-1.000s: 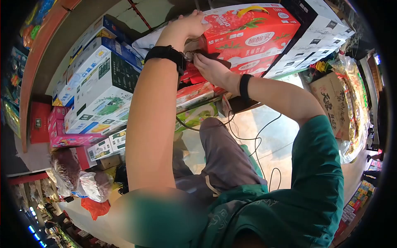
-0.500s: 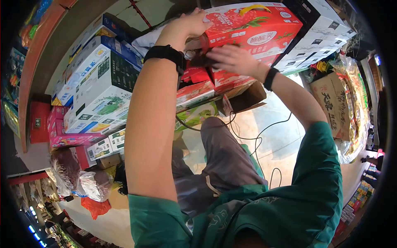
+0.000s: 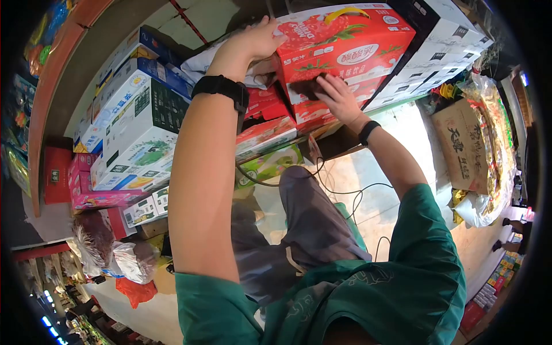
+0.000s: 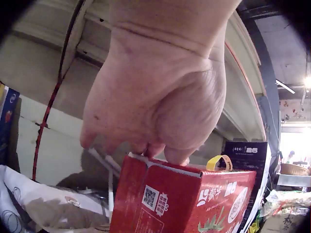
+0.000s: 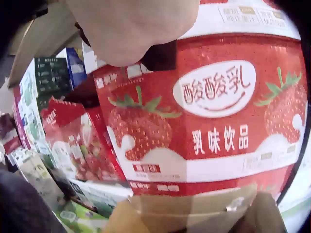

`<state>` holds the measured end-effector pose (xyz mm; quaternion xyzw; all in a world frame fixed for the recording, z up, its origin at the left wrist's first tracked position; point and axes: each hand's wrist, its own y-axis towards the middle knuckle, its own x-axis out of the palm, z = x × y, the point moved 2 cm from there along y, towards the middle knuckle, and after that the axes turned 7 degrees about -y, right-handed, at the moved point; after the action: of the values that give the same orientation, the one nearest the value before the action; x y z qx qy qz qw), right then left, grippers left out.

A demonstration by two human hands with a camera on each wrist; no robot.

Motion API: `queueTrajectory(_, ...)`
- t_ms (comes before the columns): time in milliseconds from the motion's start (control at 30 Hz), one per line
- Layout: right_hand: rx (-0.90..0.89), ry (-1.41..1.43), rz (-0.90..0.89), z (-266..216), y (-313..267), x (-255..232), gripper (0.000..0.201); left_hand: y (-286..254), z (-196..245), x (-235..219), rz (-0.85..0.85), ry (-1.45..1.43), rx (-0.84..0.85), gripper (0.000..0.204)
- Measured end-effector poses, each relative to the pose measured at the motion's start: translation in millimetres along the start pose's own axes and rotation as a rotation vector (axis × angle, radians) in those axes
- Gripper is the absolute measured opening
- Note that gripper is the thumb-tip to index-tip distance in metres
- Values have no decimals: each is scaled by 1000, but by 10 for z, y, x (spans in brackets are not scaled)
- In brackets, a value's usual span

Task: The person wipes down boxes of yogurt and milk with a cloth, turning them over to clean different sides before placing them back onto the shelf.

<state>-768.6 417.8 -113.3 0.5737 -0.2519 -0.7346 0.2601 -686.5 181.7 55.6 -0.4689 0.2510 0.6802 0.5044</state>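
A red strawberry milk-drink carton [image 3: 345, 52] with a yellow handle stands on similar red cartons at the shelf's middle. My left hand [image 3: 253, 41] rests at its upper left corner. The left wrist view shows the thumb [image 4: 177, 156] right at the carton's top edge, the other fingertips partly hidden behind the palm. My right hand [image 3: 340, 99] holds a dark cloth [image 3: 306, 89] against the carton's front, low on its left side. In the right wrist view, part of the cloth [image 5: 163, 56] shows beneath the hand over the printed front.
White and blue cartons [image 3: 135, 126] stack on the left, white cartons [image 3: 431, 57] on the right. An opened red carton [image 5: 80, 141] sits left of the strawberry one. Below are an open brown cardboard box [image 5: 189, 213] and a black cable [image 3: 356, 198]. A wrapped brown carton [image 3: 460, 144] stands at right.
My right hand has moved the cloth rightward and down, from the carton's left edge onto its front. My left hand has stayed at the upper corner.
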Motion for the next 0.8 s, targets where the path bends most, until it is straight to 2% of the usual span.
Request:
queueTrajectory(100,-66,14,-142,-110,-230,157,34,-32,23,-36,0,-4,4,70)
queueTrajectory(233,-23,30,-154,-117,-260,125,32,-85,35,-40,12,-38,11,70)
queueTrajectory(333,126,2,-136,49,-338,18,40,10,-131,16,25,-81,90,72)
queueTrajectory(433,817,208,37,290,-624,142,47,18,-164,35,41,-98,104,72)
queueTrajectory(500,983,36,144,504,-723,118,54,32,-172,39,39,-96,108,72)
queueTrajectory(533,1013,44,237,628,-748,88,58,39,-170,42,35,-93,111,72)
queueTrajectory(633,1105,89,255,839,-717,9,60,39,-157,36,25,-76,93,72)
queueTrajectory(733,1150,163,312,813,-656,-8,61,50,-169,44,29,-96,108,71)
queueTrajectory(800,1226,168,267,691,-619,107,61,99,-244,61,32,-98,130,71)
